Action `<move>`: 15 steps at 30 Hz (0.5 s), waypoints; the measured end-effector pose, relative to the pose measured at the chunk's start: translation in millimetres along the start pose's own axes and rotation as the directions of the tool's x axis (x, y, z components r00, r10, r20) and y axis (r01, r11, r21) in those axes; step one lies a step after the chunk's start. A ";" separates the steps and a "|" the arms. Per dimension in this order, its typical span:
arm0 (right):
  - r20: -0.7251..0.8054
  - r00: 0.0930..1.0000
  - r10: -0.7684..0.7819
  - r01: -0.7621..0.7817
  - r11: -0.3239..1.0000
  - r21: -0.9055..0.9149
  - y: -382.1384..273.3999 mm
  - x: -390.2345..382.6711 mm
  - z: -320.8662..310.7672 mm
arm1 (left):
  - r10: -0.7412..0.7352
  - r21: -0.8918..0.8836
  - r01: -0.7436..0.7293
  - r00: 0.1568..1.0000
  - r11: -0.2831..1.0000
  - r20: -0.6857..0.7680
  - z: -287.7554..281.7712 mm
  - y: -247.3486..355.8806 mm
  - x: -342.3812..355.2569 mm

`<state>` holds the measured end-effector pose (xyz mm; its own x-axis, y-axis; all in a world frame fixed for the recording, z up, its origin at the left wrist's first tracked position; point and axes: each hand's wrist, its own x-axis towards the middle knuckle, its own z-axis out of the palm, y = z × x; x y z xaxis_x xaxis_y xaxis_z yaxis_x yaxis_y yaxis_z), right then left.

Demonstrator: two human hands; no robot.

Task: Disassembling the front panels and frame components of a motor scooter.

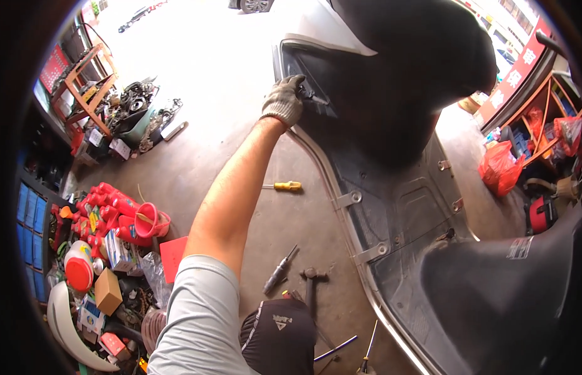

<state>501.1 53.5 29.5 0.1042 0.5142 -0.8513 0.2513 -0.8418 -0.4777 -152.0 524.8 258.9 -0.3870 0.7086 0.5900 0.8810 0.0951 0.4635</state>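
Observation:
My left hand [283,101], in a grey knit glove, reaches far forward to the scooter's dark inner front panel [331,78]. Its fingers curl at small black parts [311,95] by the panel's left side; what they grip is hidden. At the lower edge only a sliver of my gloved right hand [368,370] shows, closed at the handle of a screwdriver [371,342] whose shaft points up. The scooter's black footboard [409,206], with metal tabs along its rail, runs between the front panel and the black seat [497,287].
On the floor lie a yellow-handled screwdriver [287,186], a grey tool [280,270], a hammer [311,278] and a blue rod [336,348]. Red bottles [109,206], a pink bucket [152,220] and boxes crowd the left. A red bag [500,167] sits by the right-hand shelf.

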 end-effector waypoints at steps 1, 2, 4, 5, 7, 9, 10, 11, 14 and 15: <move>0.000 1.000 0.018 -0.018 0.997 0.069 -7.1 -12.4 -3.3 | -0.003 -0.022 0.003 1.000 1.000 0.001 1.9 1.9 7.6; -0.038 0.998 0.047 -0.043 0.994 0.104 -13.4 -23.1 -4.6 | -0.064 -0.054 0.072 0.987 0.996 0.147 2.1 4.0 15.2; -0.075 0.993 0.092 -0.080 0.984 0.158 -27.8 -45.6 -11.1 | -0.154 -0.038 0.178 0.923 0.983 0.352 -4.3 17.6 28.0; -0.071 0.988 0.140 -0.123 0.971 0.204 -34.1 -54.1 -10.8 | -0.148 -0.048 0.176 0.925 0.983 0.350 -2.2 8.6 30.4; -0.094 0.995 0.043 -0.035 0.995 0.089 -42.6 -69.6 -8.2 | -0.177 -0.004 0.191 0.917 0.982 0.358 -0.2 -3.8 36.0; -0.116 0.992 -0.058 0.056 0.998 -0.024 -62.9 -87.3 0.4 | -0.201 -0.034 0.236 0.886 0.971 0.418 -0.9 -2.1 33.0; -0.145 0.989 0.015 -0.010 0.999 0.034 -83.5 -99.8 11.3 | -0.213 -0.061 0.262 0.880 0.963 0.425 -4.7 -12.3 30.3; -0.191 0.977 0.093 -0.074 0.992 0.106 -96.4 -110.6 16.9 | -0.203 -0.065 0.255 0.878 0.965 0.434 -4.6 -7.5 29.3; -0.223 0.974 0.028 0.005 0.989 0.148 -97.5 -119.8 20.6 | -0.171 -0.068 0.212 0.909 0.975 0.380 -14.2 4.0 22.6; -0.229 0.973 0.019 0.017 0.988 0.153 -96.8 -119.9 22.6 | -0.157 -0.083 0.197 0.926 0.977 0.344 -16.0 2.2 20.9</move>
<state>442.5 69.6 172.9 0.3265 0.5221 -0.7879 0.1032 -0.8483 -0.5193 -162.5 528.7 282.8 -0.4028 0.8818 0.2455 0.7619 0.1743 0.6238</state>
